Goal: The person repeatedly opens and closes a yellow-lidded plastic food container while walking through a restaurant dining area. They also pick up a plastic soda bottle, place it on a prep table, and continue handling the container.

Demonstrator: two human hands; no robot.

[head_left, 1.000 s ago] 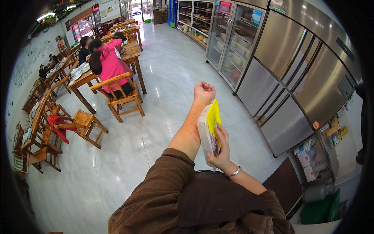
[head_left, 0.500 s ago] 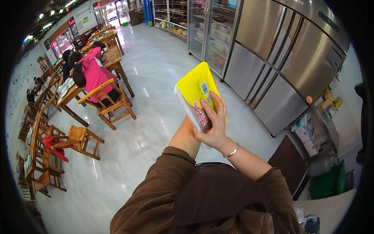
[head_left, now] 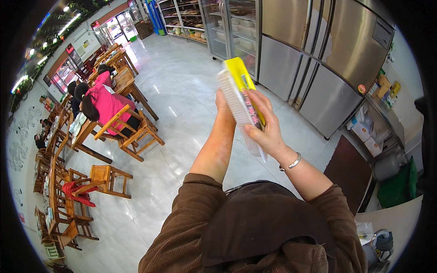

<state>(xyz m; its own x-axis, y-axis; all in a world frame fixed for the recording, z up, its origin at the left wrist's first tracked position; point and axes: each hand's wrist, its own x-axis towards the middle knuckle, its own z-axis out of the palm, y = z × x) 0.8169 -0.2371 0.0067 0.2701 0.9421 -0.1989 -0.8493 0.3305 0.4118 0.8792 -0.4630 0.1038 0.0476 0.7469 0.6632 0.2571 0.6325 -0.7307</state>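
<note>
My right hand (head_left: 267, 129) grips a flat packaged tray (head_left: 237, 93) with a yellow film top and a ribbed clear base. It is held up at chest height and turned edge-on to me. My left forearm is raised just left of it. Only the heel of my left hand (head_left: 221, 101) shows, and the fingers are hidden behind the package. A silver bangle (head_left: 291, 163) sits on my right wrist. Brown sleeves cover both upper arms.
Tall steel refrigerator doors (head_left: 339, 63) and glass-door coolers (head_left: 232, 27) line the right wall. A dark floor mat (head_left: 348, 170), cardboard boxes (head_left: 364, 132) and a green bin (head_left: 400, 186) lie below them. Wooden tables and chairs (head_left: 132, 132) with seated people (head_left: 105, 102) fill the left.
My right hand has lifted the package higher and turned it from face-on to edge-on. My left fist, seen a second ago, is now hidden behind it. The view has swung left.
</note>
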